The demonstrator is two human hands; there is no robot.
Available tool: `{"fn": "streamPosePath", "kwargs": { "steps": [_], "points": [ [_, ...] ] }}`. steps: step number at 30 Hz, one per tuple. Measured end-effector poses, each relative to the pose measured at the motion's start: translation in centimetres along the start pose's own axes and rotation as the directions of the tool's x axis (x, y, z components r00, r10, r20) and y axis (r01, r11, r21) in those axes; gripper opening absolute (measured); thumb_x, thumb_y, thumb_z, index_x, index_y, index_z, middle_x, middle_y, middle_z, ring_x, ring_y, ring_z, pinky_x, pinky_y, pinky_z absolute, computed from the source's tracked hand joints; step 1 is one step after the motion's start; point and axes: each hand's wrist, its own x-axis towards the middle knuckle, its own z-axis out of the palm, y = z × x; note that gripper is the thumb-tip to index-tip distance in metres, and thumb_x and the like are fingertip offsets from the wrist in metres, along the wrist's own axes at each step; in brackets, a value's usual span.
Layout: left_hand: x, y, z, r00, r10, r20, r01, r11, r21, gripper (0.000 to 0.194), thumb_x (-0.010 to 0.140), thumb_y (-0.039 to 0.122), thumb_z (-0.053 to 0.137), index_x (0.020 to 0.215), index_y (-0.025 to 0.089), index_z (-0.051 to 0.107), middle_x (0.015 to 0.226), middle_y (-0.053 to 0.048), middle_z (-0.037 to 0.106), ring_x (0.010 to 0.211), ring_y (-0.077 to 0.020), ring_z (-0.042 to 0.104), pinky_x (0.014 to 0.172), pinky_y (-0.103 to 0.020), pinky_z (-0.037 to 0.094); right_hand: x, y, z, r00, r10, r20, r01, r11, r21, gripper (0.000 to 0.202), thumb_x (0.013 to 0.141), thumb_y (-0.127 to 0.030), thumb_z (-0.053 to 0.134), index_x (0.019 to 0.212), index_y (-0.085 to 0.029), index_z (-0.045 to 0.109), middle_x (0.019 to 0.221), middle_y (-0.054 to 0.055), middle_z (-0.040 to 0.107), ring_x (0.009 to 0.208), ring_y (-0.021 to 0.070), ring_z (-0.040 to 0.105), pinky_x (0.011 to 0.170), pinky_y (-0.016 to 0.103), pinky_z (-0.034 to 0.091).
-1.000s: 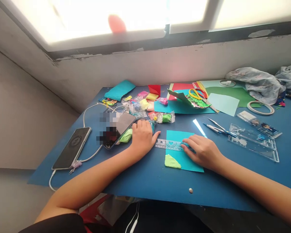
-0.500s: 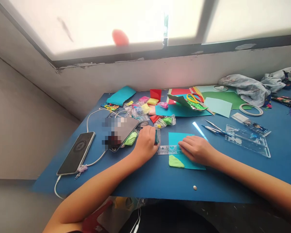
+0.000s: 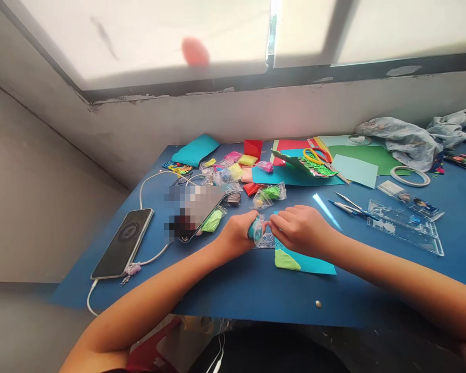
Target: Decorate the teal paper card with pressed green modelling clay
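Note:
My left hand (image 3: 237, 233) is closed round a small clear bag (image 3: 256, 231) with teal modelling clay inside, its open end facing right. Fingers curled together, my right hand (image 3: 301, 228) has its tips right by the bag's mouth; what they pinch, if anything, is hidden. Beneath both hands lies a clear ruler (image 3: 267, 241), partly across a blue card (image 3: 316, 263). Light green clay (image 3: 287, 259) is pressed flat on the card's near left corner.
Several bags of coloured clay (image 3: 233, 173) lie behind my hands. Left are a phone (image 3: 122, 243) with a cable and a tilted dark-edged device (image 3: 204, 212). Scissors (image 3: 317, 156), coloured paper (image 3: 357, 171), a tape roll (image 3: 410, 176), pens (image 3: 345, 207) and a clear tray (image 3: 406, 228) lie right.
My right hand has moved left off the middle of the card to the bag. My left hand has turned, so the bag's mouth now shows. The view has shifted slightly.

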Motion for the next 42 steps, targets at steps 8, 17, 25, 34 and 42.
{"fn": "streamPosePath", "kwargs": {
  "steps": [8, 17, 25, 34, 42],
  "points": [
    [-0.2, 0.1, 0.0, 1.0, -0.027, -0.011, 0.027, 0.999, -0.031, 0.029, 0.091, 0.034, 0.048, 0.066, 0.021, 0.04, 0.054, 0.007, 0.043, 0.045, -0.0079, 0.038, 0.048, -0.019, 0.033, -0.8, 1.1, -0.7, 0.998, 0.026, -0.053, -0.021, 0.995, 0.098, 0.031, 0.096, -0.017, 0.043, 0.071, -0.017, 0.062, 0.05, -0.001, 0.056, 0.045, 0.0108, 0.046, 0.051, 0.028, 0.027],
    [-0.1, -0.5, 0.4, 0.984, 0.056, -0.167, -0.032, 0.989, 0.142, 0.026, 0.095, 0.032, 0.047, 0.071, 0.022, 0.044, 0.051, 0.006, 0.05, 0.04, -0.0095, 0.048, 0.045, -0.021, 0.033, -1.1, -2.5, -0.9, 0.998, 0.046, -0.049, -0.027, 0.941, 0.338, 0.026, 0.098, -0.015, 0.039, 0.111, -0.008, 0.061, 0.057, -0.001, 0.064, 0.045, 0.0114, 0.051, 0.047, 0.029, 0.029],
    [-0.6, -0.7, 0.4, 0.994, 0.089, -0.061, -0.077, 0.98, 0.181, 0.016, 0.083, 0.024, 0.049, 0.098, 0.019, 0.051, 0.071, -0.002, 0.067, 0.058, -0.0173, 0.066, 0.052, -0.024, 0.046, -1.6, -2.3, 0.5, 0.991, 0.132, -0.006, -0.125, 0.949, 0.291, 0.04, 0.102, -0.021, 0.03, 0.121, 0.001, 0.058, 0.047, -0.001, 0.057, 0.039, 0.0127, 0.046, 0.043, 0.03, 0.026],
    [-0.5, -0.3, 0.5, 0.99, -0.033, -0.139, 0.055, 0.986, 0.157, 0.014, 0.088, 0.028, 0.053, 0.099, 0.021, 0.048, 0.07, 0.002, 0.064, 0.053, -0.0139, 0.063, 0.051, -0.021, 0.044, -2.1, -2.7, -0.3, 0.969, 0.167, 0.183, -0.245, 0.756, 0.607, 0.04, 0.097, -0.018, 0.04, 0.134, -0.005, 0.049, 0.053, -0.003, 0.061, 0.042, 0.0102, 0.047, 0.047, 0.025, 0.03],
    [-0.7, -0.5, 0.7, 0.991, -0.068, -0.117, 0.087, 0.983, 0.164, 0.021, 0.084, 0.026, 0.057, 0.102, 0.021, 0.049, 0.075, 0.0, 0.068, 0.058, -0.0162, 0.067, 0.054, -0.023, 0.048, -2.1, -2.8, -0.1, 0.944, 0.154, 0.293, -0.274, 0.862, 0.428, 0.041, 0.097, -0.023, 0.041, 0.133, -0.006, 0.052, 0.055, -0.001, 0.065, 0.041, 0.0112, 0.047, 0.046, 0.027, 0.022]
  ]
}}
